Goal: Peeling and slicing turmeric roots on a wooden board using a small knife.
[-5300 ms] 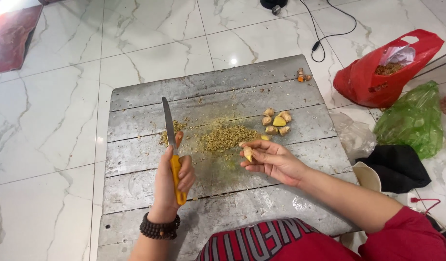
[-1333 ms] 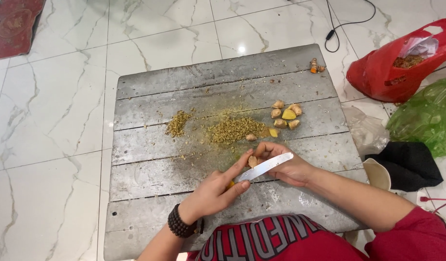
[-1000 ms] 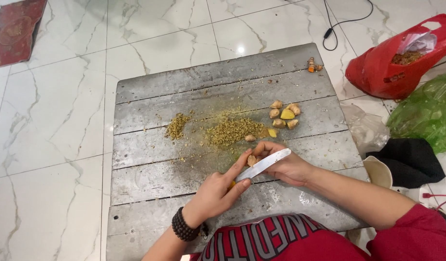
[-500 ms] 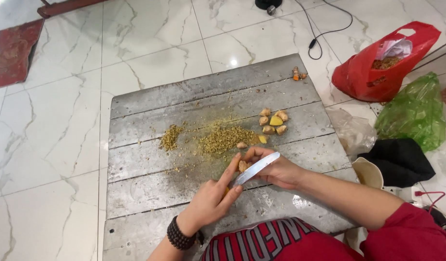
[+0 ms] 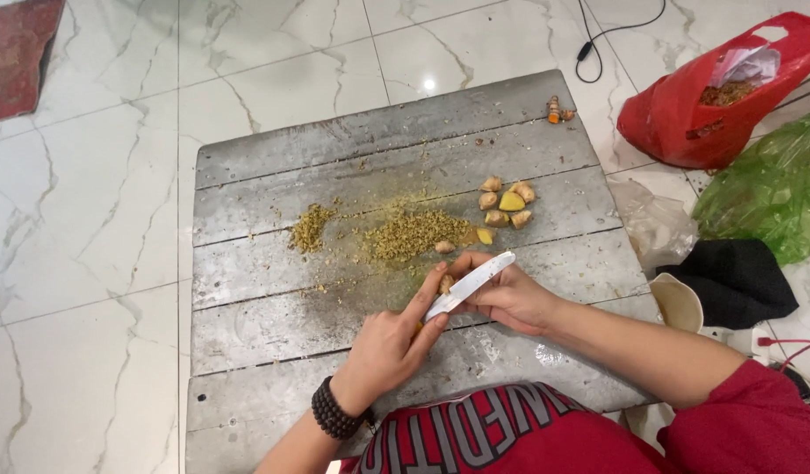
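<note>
L hand [image 5: 389,344]: grips knife [image 5: 471,283], blade up
R hand [image 5: 501,294]: pinches ginger piece [image 5: 446,283] vs blade
Board [image 5: 264,325]: chopped ginger pile [image 5: 414,235]

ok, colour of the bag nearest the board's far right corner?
Red: the plastic bag, open at the top, lying on the white marble floor. The head view shows it.
</note>
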